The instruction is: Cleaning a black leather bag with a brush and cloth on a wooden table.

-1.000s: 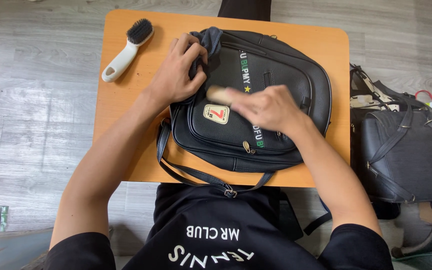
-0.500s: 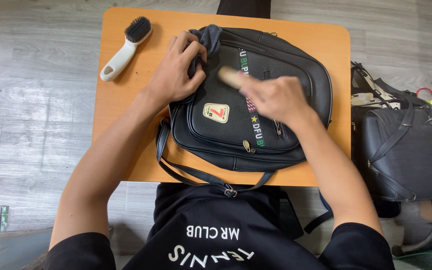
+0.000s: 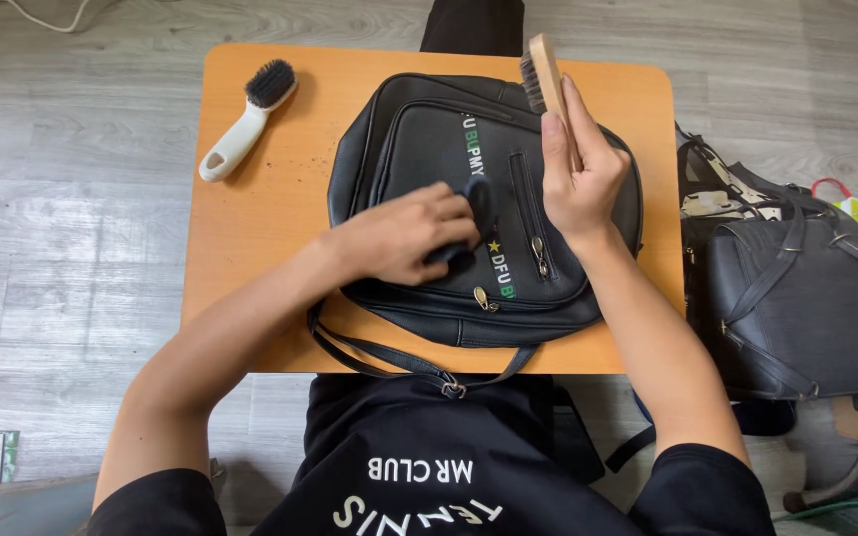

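Mid-clean: my left hand (image 3: 414, 236) grips a dark cloth (image 3: 476, 201) on the black backpack (image 3: 429, 149), right hand (image 3: 576, 177) clenches wooden brush (image 3: 545, 71); next prob. needs bristles down.

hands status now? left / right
Left hand: closed on a dark cloth, pressed on the black bag.
Right hand: holding a wooden brush.

Even, diffuse daylight is filling the scene; exposure is staying bright without glare. Soft shadows are falling beneath the white brush (image 3: 246, 119) on the bench (image 3: 250, 248) and under the black bag (image 3: 419, 149). Focus is holding sharp throughout. Wide-angle distortion is bending the floor (image 3: 62, 199) planks near the edges.
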